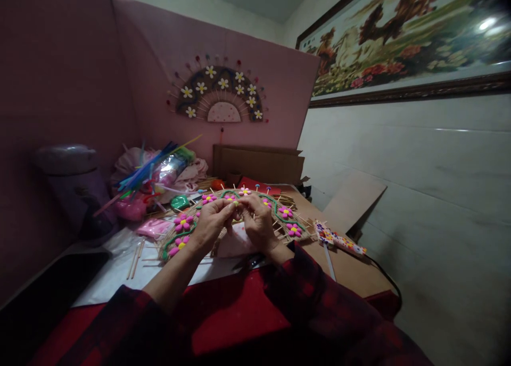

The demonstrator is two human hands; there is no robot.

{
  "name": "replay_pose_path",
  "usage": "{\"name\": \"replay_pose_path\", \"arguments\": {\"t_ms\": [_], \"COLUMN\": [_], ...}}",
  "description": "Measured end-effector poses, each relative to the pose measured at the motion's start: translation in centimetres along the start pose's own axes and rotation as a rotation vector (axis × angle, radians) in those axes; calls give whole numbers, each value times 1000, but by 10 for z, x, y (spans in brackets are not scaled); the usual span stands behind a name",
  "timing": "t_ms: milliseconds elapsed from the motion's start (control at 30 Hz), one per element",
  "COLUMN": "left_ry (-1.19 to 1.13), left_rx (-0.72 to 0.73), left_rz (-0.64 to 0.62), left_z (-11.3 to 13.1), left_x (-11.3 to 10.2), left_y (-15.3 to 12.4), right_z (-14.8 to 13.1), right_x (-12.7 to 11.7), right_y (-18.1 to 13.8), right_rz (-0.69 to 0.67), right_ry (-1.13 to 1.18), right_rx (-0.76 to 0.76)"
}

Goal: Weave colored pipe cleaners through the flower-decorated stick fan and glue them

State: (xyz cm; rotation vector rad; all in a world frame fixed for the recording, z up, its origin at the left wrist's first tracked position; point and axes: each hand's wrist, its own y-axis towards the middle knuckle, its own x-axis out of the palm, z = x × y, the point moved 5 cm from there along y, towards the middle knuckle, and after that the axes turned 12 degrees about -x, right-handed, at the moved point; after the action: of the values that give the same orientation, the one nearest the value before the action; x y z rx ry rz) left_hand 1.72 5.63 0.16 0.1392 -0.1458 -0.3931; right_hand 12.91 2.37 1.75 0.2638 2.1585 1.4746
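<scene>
Above the half-round fan [278, 203], already bearing pink flowers [285, 212] and green trim [165, 254], I am watching both hands [258, 221] pinching a yellowish piece [235, 203], as yet unattached.

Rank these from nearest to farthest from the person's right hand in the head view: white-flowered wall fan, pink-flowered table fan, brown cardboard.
1. Pink-flowered table fan: just below the right hand.
2. Brown cardboard: behind the table fan.
3. White-flowered wall fan: highest, above the cardboard.
</scene>
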Motion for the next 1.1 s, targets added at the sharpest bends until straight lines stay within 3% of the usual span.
{"name": "replay_pose_path", "arguments": {"t_ms": [267, 533, 633, 800, 933, 1033, 1100], "left_ry": [111, 232, 290, 342, 493, 721, 898], "left_rx": [34, 3, 36, 142, 237, 320, 302], "left_rz": [81, 108, 139, 342, 372, 386, 415], "left_z": [6, 1, 7, 19, 18, 17, 16], "left_x": [-2, -5, -7, -17, -17, -13, -11], "left_y": [-2, 0, -3, -7, -5, -6, -7], "right_z": [21, 24, 23, 27, 29, 26, 24], "right_x": [17, 19, 16, -3, -8, -10, -11], "right_y": [-7, -9, -7, -3, -1, 0, 1], "right_rz": [-42, -63, -51, 102, 64, 27, -43], "right_ry": [436, 398, 346, 114, -61, -186, -311], "right_rx": [320, 305, 267, 279, 274, 264, 266]}}
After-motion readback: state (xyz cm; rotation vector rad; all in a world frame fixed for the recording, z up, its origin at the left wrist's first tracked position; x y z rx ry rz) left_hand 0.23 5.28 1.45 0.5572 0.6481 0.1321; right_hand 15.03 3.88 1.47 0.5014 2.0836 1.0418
